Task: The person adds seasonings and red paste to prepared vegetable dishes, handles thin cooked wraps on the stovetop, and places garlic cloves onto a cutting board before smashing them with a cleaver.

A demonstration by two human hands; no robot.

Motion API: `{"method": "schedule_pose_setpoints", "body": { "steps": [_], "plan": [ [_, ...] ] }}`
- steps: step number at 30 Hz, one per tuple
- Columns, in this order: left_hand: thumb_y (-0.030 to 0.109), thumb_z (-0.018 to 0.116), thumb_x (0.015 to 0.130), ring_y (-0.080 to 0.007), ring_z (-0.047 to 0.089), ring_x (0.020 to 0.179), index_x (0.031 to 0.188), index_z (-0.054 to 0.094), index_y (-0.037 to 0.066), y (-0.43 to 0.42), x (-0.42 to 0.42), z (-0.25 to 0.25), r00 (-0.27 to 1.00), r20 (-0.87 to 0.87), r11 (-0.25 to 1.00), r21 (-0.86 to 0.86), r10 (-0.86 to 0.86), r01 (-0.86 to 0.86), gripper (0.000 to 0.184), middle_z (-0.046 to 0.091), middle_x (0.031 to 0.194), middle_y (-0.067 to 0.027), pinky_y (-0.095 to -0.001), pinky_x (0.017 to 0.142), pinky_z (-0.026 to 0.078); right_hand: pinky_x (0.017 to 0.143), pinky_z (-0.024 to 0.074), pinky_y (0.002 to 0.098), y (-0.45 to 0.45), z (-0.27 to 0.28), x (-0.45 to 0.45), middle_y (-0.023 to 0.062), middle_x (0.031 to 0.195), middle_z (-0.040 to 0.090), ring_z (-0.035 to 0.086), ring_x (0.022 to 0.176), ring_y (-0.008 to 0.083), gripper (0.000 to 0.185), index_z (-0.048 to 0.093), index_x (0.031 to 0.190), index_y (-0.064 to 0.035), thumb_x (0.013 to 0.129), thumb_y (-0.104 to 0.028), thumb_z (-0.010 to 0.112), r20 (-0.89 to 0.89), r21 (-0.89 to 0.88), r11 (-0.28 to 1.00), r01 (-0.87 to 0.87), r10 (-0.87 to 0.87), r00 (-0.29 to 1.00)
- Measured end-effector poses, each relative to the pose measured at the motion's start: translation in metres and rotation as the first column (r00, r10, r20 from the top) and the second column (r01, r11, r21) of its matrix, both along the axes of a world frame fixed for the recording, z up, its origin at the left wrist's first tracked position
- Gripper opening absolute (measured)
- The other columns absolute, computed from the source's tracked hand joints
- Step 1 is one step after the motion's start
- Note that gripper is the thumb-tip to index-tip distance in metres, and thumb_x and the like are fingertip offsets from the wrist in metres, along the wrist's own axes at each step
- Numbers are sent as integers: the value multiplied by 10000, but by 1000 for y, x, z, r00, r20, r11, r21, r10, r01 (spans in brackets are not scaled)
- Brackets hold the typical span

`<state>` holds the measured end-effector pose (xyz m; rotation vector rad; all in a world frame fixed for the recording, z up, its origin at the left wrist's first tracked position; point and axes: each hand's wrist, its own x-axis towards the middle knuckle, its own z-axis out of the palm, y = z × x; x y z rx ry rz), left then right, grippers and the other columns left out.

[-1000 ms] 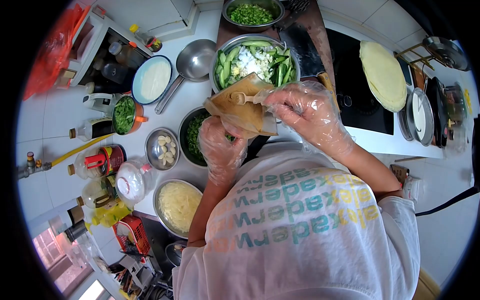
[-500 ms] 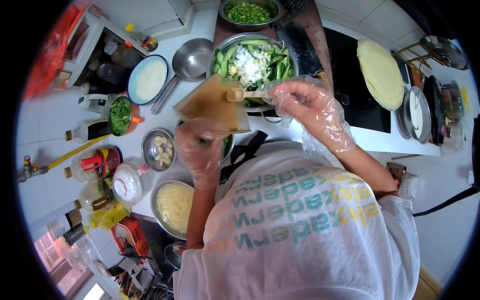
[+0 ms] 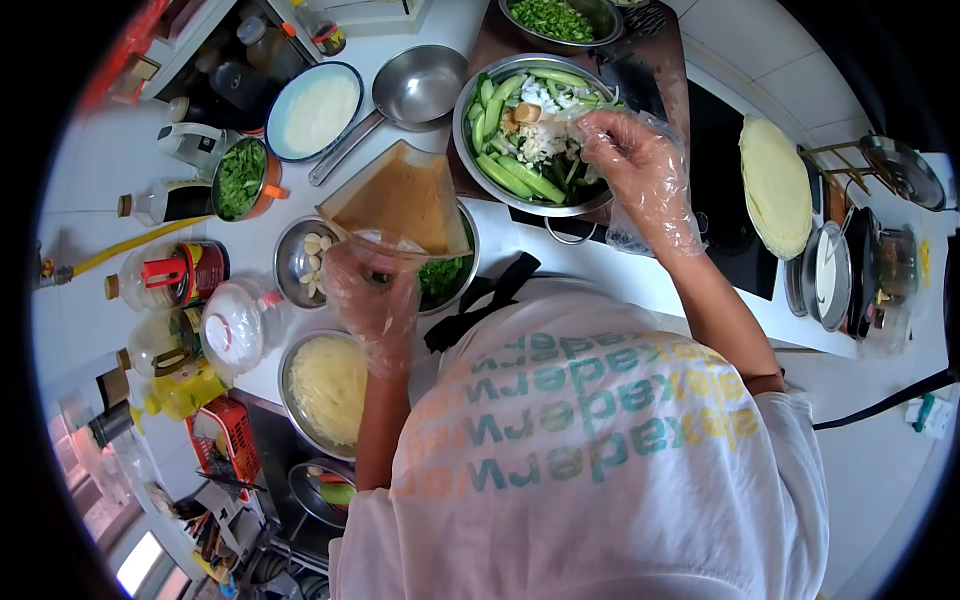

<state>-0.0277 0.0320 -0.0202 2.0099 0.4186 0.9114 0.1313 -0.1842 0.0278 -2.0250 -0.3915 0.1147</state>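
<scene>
Steel forms the bowl [image 3: 540, 208], which contains cucumber strips [image 3: 530, 178], chopped garlic [image 3: 543, 148] and a white seasoning [image 3: 540, 95]. These lie in separate patches and appear unmixed. A brown patch [image 3: 512, 124] beside the spoon [image 3: 527, 113] suggests that some brown powder [image 3: 400, 205] is already added; a larger amount is left in the clear container [image 3: 365, 185], to the left of the bowl and nearer the person. The hands are apart. Left hand [image 3: 372, 295]: fingers curled, gripping the container's near end. Right hand [image 3: 640, 165]: thumb and finger pinched on the spoon's handle, above the bowl's right side.
</scene>
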Motion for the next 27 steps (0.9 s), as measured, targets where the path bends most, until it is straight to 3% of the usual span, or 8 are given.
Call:
{"method": "schedule_pose_setpoints", "body": {
  "steps": [4, 7, 10, 15, 19, 24, 27],
  "plan": [
    [34, 700, 578, -216, 483, 687, 743, 474, 70, 1, 2, -4, 999, 21, 999, -12, -35, 35, 282, 500, 758, -54, -320, 657, 400, 710, 487, 221, 1, 5, 4, 38, 917, 634, 585, 770, 89, 165, 622, 976, 8, 868, -111, 584, -21, 44, 998, 46, -45, 999],
    [37, 693, 586, -214, 487, 712, 754, 487, 64, -5, 6, -2, 1000, 15, 989, -144, -15, 17, 268, 495, 768, -60, -317, 672, 403, 703, 487, 216, 0, 5, 7, 38, 909, 635, 587, 755, 90, 159, 625, 971, 9, 862, -104, 592, -14, 98, 993, 60, -59, 998],
    [44, 695, 595, -217, 496, 730, 795, 510, 53, -5, 7, -6, 993, 79, 990, -105, -87, 95, 272, 502, 794, -68, -314, 682, 409, 697, 484, 214, 0, 7, 5, 37, 905, 635, 587, 741, 89, 152, 629, 968, 7, 861, -94, 591, -6, 90, 993, 82, -81, 997],
    [56, 704, 599, -234, 512, 746, 861, 539, 52, -6, 5, -9, 996, 18, 996, -21, -82, 83, 310, 514, 840, -80, -319, 680, 413, 685, 478, 211, -2, 6, 6, 35, 897, 633, 583, 726, 87, 153, 631, 972, 6, 863, -92, 587, 31, 76, 993, 89, -92, 995],
    [84, 724, 599, -241, 518, 751, 870, 547, 58, -10, 5, -3, 998, -46, 998, 34, -43, 44, 325, 518, 833, -83, -330, 666, 416, 678, 476, 209, -2, 6, 7, 31, 885, 630, 579, 716, 84, 148, 632, 965, 6, 860, -91, 592, -76, 192, 976, 105, -92, 993],
    [122, 750, 592, -251, 523, 757, 867, 552, 61, -10, 5, -7, 996, -53, 998, -7, -67, 66, 345, 527, 819, -79, -335, 665, 420, 669, 472, 205, 2, 9, 5, 25, 876, 631, 574, 708, 78, 145, 633, 949, 5, 859, -103, 596, -155, 279, 953, 117, -76, 985],
    [132, 752, 589, -260, 525, 766, 852, 560, 63, -11, 6, -9, 995, -68, 997, 11, -75, 76, 333, 530, 822, -83, -343, 678, 422, 662, 465, 201, 1, -3, 8, 24, 863, 632, 568, 697, 74, 147, 634, 943, 2, 858, -113, 601, -116, 255, 960, 119, -92, 989]
  ]
}}
